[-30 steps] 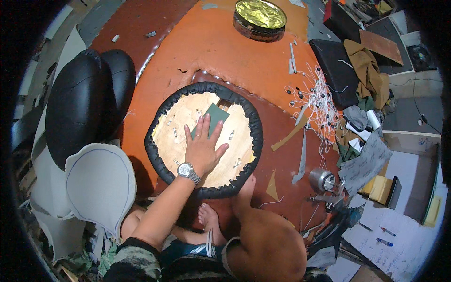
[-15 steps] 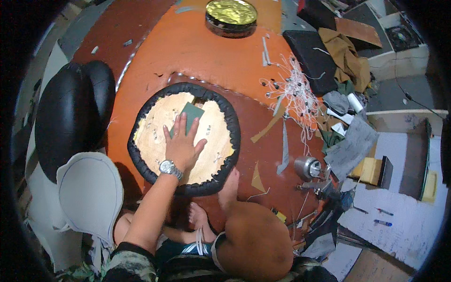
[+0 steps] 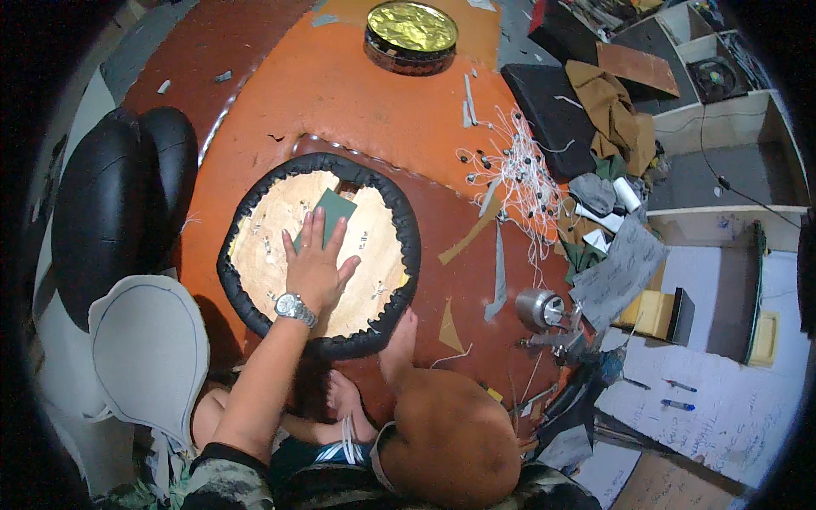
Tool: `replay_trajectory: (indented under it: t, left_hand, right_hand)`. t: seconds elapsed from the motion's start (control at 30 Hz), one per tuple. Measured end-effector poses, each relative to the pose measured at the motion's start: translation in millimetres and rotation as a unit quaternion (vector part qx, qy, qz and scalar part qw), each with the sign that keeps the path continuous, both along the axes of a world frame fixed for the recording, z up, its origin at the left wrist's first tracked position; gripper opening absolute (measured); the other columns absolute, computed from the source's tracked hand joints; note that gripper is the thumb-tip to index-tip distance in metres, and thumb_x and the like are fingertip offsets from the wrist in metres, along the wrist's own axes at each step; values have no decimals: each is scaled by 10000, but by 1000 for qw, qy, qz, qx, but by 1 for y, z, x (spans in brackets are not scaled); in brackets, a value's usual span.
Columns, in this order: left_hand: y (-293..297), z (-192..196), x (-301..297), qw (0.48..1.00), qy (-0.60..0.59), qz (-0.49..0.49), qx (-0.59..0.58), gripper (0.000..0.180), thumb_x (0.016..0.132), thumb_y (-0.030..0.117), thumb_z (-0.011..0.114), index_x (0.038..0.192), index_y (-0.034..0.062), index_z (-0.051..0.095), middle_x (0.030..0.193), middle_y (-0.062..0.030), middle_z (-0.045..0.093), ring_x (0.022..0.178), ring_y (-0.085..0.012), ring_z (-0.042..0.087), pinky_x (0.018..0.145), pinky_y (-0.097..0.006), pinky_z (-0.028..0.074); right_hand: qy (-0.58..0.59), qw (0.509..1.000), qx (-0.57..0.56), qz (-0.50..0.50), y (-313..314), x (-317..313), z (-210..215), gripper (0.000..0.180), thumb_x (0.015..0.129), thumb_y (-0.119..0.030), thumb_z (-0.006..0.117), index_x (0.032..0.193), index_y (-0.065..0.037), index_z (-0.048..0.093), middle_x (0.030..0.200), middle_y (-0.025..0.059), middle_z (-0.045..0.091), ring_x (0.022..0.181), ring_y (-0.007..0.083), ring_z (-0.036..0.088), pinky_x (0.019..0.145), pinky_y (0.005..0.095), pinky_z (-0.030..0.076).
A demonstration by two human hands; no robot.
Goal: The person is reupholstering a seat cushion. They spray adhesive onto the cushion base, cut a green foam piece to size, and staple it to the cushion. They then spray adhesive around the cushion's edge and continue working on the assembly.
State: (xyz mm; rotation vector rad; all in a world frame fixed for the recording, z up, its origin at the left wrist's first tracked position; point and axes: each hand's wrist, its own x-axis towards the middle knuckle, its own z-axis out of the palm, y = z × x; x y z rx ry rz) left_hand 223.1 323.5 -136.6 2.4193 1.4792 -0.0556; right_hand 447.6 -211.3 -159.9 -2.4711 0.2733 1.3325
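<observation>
– What is your left hand pressing on?

– A round seat base of bare, pale wood, matt and rough, rimmed in wrinkled black leatherette. Your fingers lie on a flat, matt green card, and your wristwatch is shiny metal.

– And at twelve o'clock?

– A tin with a crinkled, glossy gold foil top, standing on the smooth orange sheet.
</observation>
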Motion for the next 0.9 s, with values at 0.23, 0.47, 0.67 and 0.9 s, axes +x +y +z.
replay_trajectory:
  t: [0.23,0.47,0.67,0.9]
  left_hand:
    - [1,0,-3,999,-35,6,0,741,1022,590,514,1655,234,363,1757,-200,161,1628,-365,152,1250,-708,71]
    - [-1,-1,-4,998,-59,25,-24,673,1013,571,545,1626,329,411,1762,-170,169,1632,-340,145,1257,-701,60]
    - [0,-5,-6,994,-94,39,-37,676,993,568,587,1615,353,428,1763,-147,175,1630,-313,159,1259,-701,63]
    - [1,-11,-5,993,-95,49,-40,776,969,607,602,1653,354,337,1772,-104,150,1634,-292,132,1253,-713,79]
  right_hand:
    - [-99,979,113,134,149,58,94,399,981,-285,743,1231,18,676,1089,100,773,1020,225,698,915,385,548]
    - [-11,826,350,441,407,48,184,550,911,-87,777,1413,-2,568,1243,70,672,1146,191,617,1046,370,497]
    - [23,857,219,465,539,9,144,388,934,-258,767,1215,8,737,1022,103,786,925,162,712,867,363,570]
    - [-12,821,216,529,581,-5,127,307,935,-266,767,1049,18,736,738,17,669,634,95,590,579,294,477]
